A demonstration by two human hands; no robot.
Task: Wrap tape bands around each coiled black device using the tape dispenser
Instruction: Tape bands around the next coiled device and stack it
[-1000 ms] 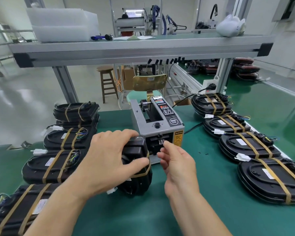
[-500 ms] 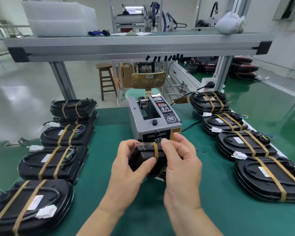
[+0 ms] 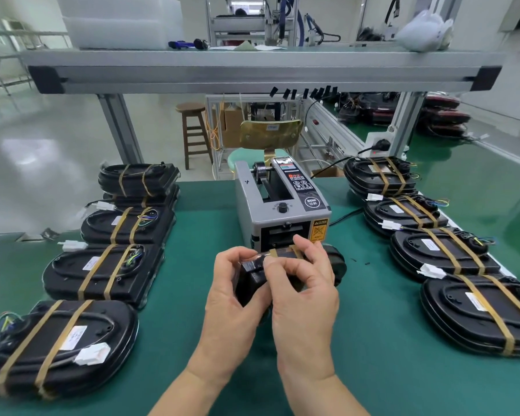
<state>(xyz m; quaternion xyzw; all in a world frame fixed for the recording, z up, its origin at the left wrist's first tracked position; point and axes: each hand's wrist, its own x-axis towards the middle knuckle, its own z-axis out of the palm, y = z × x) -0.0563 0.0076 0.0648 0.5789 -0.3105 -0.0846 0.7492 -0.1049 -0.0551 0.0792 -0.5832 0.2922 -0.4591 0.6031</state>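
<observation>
A coiled black device (image 3: 332, 262) stands on edge on the green mat, right in front of the grey tape dispenser (image 3: 279, 211). My left hand (image 3: 234, 295) grips its left end, fingers curled over the top. My right hand (image 3: 303, 283) wraps over its near side, thumb and fingers pressing tan tape bands (image 3: 273, 253) onto the upper edge. Most of the device is hidden behind both hands.
Taped black devices lie in a row on the left (image 3: 102, 273) and another row on the right (image 3: 442, 253). An aluminium shelf beam (image 3: 252, 70) crosses overhead. A power cord (image 3: 342, 217) runs from the dispenser toward a socket (image 3: 379, 144).
My right hand came from the dispenser outlet onto the device with tape and pressed it down. My left hand shifted its grip as the device turned and settled in front of the dispenser.
</observation>
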